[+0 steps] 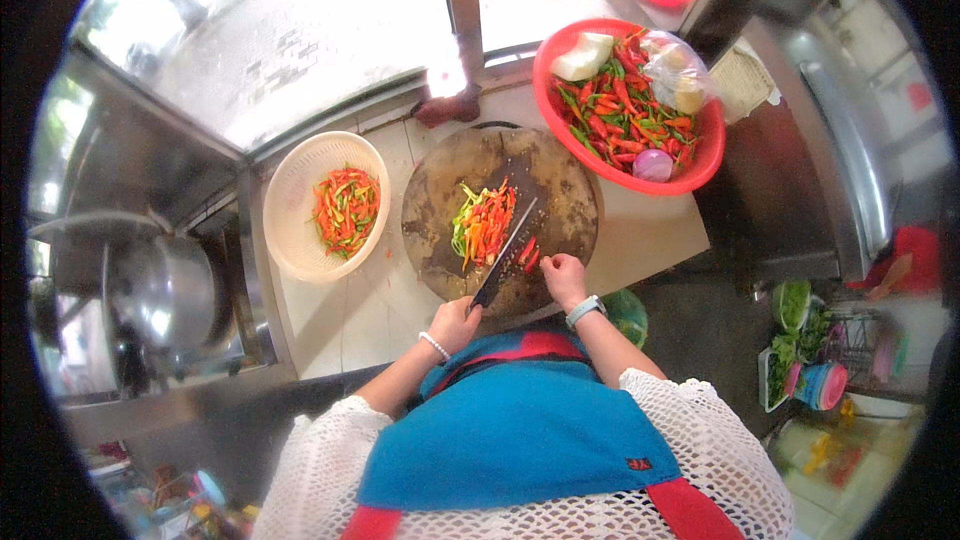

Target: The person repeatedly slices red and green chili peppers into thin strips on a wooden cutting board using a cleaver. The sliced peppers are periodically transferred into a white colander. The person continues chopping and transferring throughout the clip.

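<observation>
My left hand, with a white bead bracelet at the wrist, grips the handle of a kitchen knife. The blade lies slantwise over a round wooden chopping board, beside a pile of sliced red, orange and green chili peppers. To the right of the blade are several red pepper pieces. My right hand, a watch on its wrist, rests at the board's lower right edge with fingers curled, close to those pieces; whether it pinches anything is hidden.
Left of the board, a cream plastic basket holds cut chilies. A red plastic basket at the upper right holds whole chilies, a purple onion, a white chunk and a clear plastic bag. A green container stands below the counter.
</observation>
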`<state>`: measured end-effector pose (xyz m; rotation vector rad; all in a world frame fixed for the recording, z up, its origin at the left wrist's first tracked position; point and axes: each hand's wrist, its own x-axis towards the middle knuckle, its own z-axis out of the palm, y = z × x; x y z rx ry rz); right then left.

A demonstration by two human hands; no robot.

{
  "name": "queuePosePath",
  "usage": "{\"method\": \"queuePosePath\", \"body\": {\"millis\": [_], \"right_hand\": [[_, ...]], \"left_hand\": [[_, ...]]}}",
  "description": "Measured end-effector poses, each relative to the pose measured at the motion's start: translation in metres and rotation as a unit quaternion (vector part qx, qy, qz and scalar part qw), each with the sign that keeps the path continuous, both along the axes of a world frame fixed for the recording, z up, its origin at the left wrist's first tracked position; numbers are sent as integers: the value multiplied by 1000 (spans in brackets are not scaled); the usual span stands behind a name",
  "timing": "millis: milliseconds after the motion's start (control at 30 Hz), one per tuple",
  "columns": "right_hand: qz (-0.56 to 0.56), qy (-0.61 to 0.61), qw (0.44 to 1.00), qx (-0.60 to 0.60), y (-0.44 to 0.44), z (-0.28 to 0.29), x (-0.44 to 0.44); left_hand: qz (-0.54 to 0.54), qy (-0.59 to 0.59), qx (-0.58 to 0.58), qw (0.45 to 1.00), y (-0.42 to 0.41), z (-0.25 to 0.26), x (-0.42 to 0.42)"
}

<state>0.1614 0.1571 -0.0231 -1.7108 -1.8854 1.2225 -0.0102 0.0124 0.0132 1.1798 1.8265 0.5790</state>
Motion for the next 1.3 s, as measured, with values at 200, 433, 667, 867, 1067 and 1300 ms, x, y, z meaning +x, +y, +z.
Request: {"method": "queuePosePath", "body": {"millis": [200, 433, 667, 867, 1067, 1300], "right_hand": [[66, -69, 995, 32, -6, -33, -7], [71, -70, 993, 58, -5, -24, -13], [-94, -40, 986, 129, 22, -45, -28], [1, -63, 998, 0, 22, -6, -93], [55, 4, 981, 188, 15, -23, -68], [173, -1, 942, 287, 43, -6, -67]], "left_hand": [[-88, 79, -50, 992, -9, 21, 12], [-16, -61, -117, 991, 9, 11, -2], [76, 279, 100, 952, 8, 13, -56], [34, 279, -9, 960, 9, -8, -35], [-78, 232, 9, 970, -44, -13, -33], [-107, 309, 43, 944, -107, -139, -8]]}}
